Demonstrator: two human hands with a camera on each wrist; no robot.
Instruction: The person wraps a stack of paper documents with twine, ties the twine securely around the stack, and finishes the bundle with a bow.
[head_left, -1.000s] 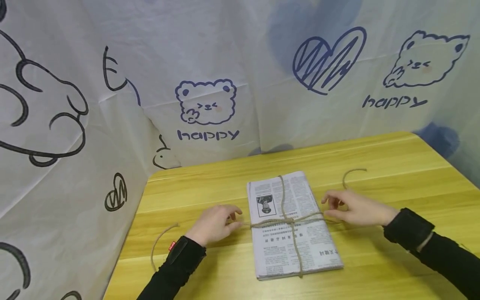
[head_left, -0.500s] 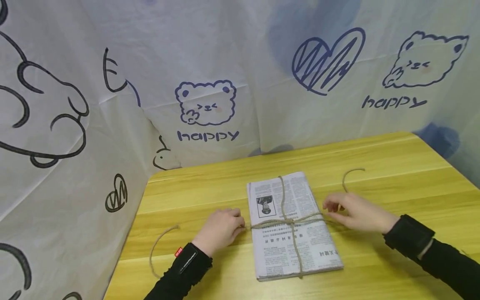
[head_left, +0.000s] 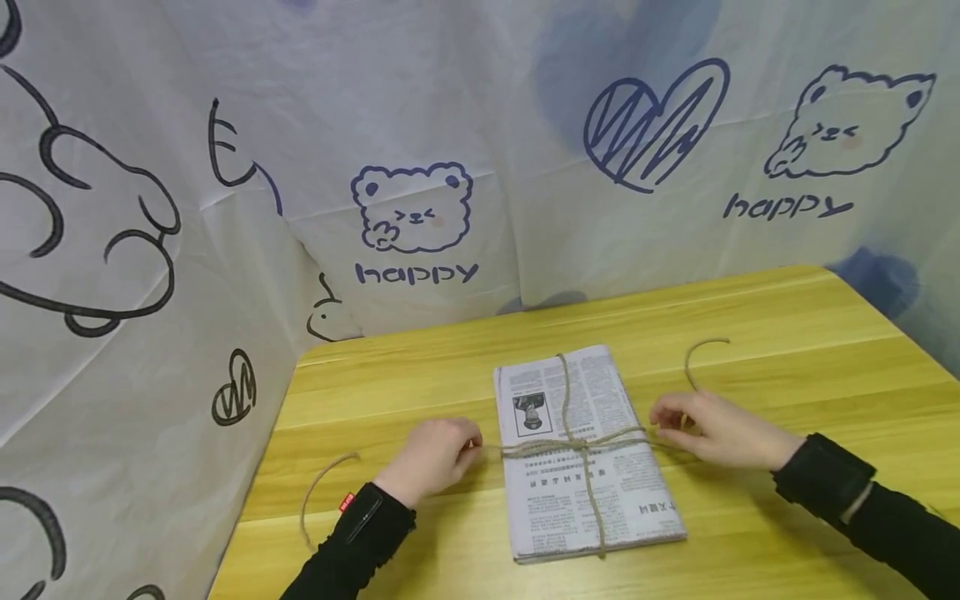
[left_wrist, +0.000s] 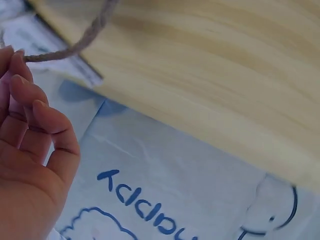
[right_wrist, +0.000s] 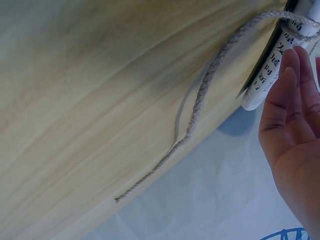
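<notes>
A folded bundle of newspapers (head_left: 547, 508) lies on the table in the head view. Twine (head_left: 591, 492) crosses it both ways and meets near the middle. To the left of the bundle, my left hand (head_left: 431, 458) pinches the twine between thumb and fingertips; in the left wrist view the twine (left_wrist: 85, 42) runs out from those fingertips. My right hand (head_left: 723, 429) hovers at the bundle's right edge, fingers loosely bent. The right wrist view shows the twine (right_wrist: 200, 95) passing beyond the right fingertips, with a gap visible between them.
The yellow wood-grain table (head_left: 420, 367) carries everything. One loose twine end curls at the left by the left sleeve (head_left: 352, 533), another beyond the right hand. A white cloth (head_left: 525, 125) with bear and heart drawings hangs behind the table.
My left hand moved in to the twine beside the bundle, closed its fingertips on it, then drew slightly back left. My right hand shifted a little to the right. The bundle stayed in place.
</notes>
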